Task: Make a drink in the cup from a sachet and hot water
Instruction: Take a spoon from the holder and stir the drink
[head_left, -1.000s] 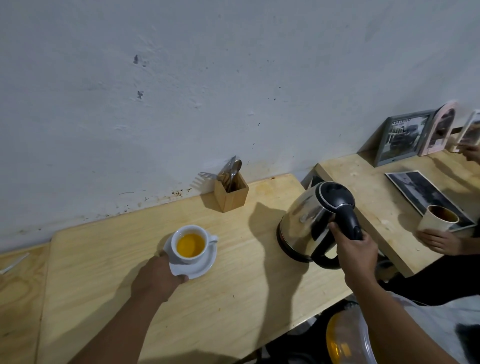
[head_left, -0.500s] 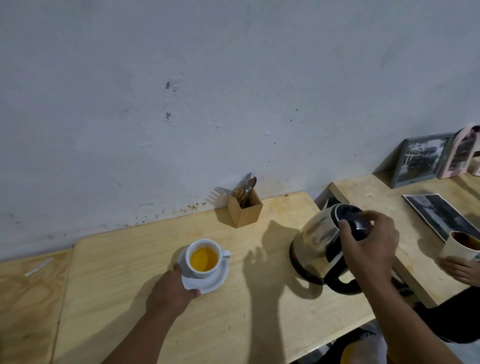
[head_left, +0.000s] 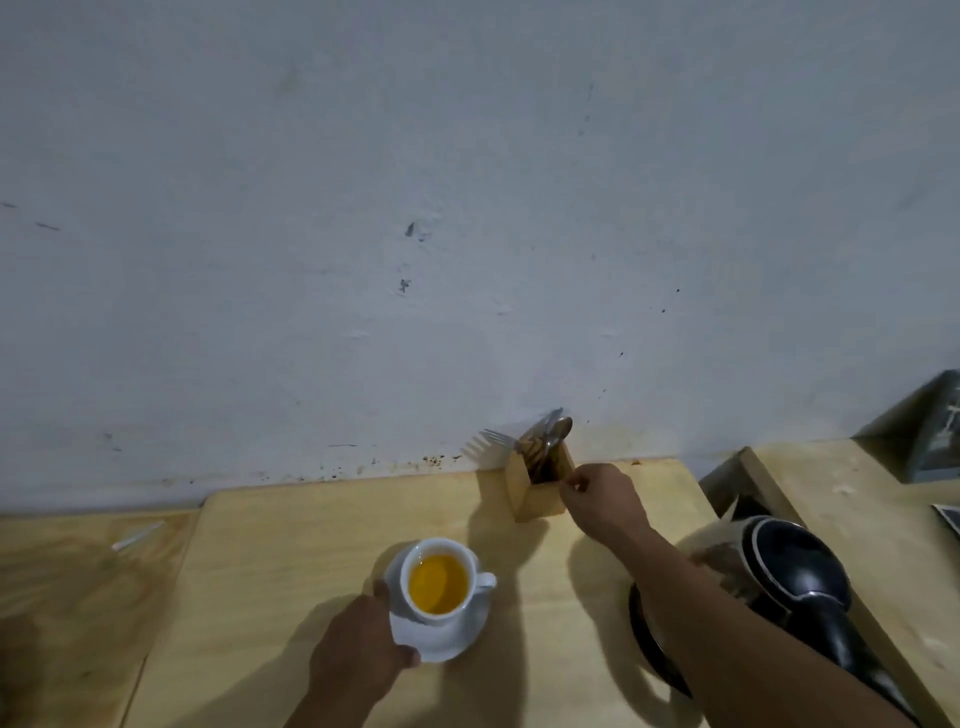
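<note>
Right hand (head_left: 605, 499) reaches cutlery holder (head_left: 543, 486); left hand (head_left: 358, 649) steadies saucer (head_left: 441, 631).

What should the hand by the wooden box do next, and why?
Probably pick the spoon out of the wooden box. The right hand is at its rim, empty, and the cup is full of orange drink, steadied at the saucer by the left hand.

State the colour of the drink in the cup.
Orange-yellow drink, inside the white cup; it shows best in the head view.

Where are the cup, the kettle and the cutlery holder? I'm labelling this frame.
cup (head_left: 439, 583), head view, on the orange drink inside.
kettle (head_left: 795, 564), head view, on its black lid.
cutlery holder (head_left: 537, 496), head view, on its wooden front.
</note>
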